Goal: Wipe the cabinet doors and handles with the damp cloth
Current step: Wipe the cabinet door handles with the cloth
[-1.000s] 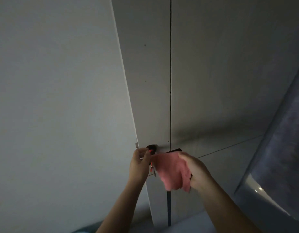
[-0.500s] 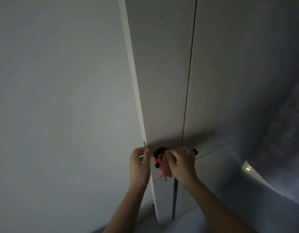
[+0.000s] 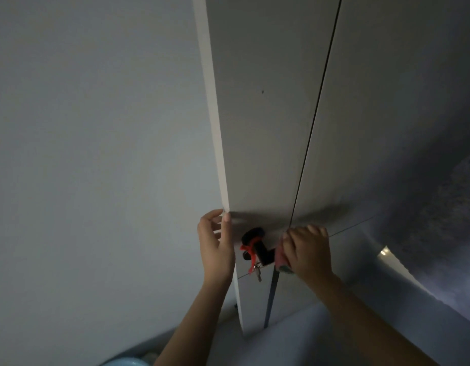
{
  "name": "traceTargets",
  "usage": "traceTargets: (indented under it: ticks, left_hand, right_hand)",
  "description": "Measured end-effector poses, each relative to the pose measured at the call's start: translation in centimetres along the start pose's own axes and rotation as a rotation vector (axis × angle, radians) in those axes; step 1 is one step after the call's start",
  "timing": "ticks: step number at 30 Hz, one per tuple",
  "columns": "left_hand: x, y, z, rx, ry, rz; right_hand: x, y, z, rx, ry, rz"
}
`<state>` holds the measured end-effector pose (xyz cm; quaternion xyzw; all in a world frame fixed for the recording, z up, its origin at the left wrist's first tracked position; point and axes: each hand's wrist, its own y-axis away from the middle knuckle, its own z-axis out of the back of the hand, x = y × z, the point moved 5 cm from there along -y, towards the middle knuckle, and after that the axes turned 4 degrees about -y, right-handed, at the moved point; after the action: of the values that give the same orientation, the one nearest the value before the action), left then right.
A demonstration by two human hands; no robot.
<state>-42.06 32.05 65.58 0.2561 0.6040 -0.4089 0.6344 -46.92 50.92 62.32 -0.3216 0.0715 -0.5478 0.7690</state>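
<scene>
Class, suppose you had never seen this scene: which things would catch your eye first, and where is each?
First the red cord tied round the black handle low on the pale cabinet door, with keys hanging below it. The right hand grips a pink cloth at the handle's right end, while the left hand holds the door's left edge.

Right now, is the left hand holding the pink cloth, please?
No, the left hand grips the cabinet door's edge, while the right hand holds the pink cloth against the black handle.
</scene>
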Motion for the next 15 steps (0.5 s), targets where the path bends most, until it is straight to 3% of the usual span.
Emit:
traceTargets:
  ticks: [7,11,15]
  left_hand:
    - [-0.6,-1.6,-2.1,-0.027,0.092,0.033]
    - [0.1,-1.8,-3.7,-0.017,0.241,0.197]
    - [0.2,-1.8,-4.2,-0.060,0.277,0.209]
  right_hand:
    - [5.8,1.2,-0.8,-0.027,0.021,0.007]
    - [2.4,0.2,-0.2,-0.032,0.011,0.082]
    - [2.1,-0.2,0.2,-0.030,0.019,-0.020]
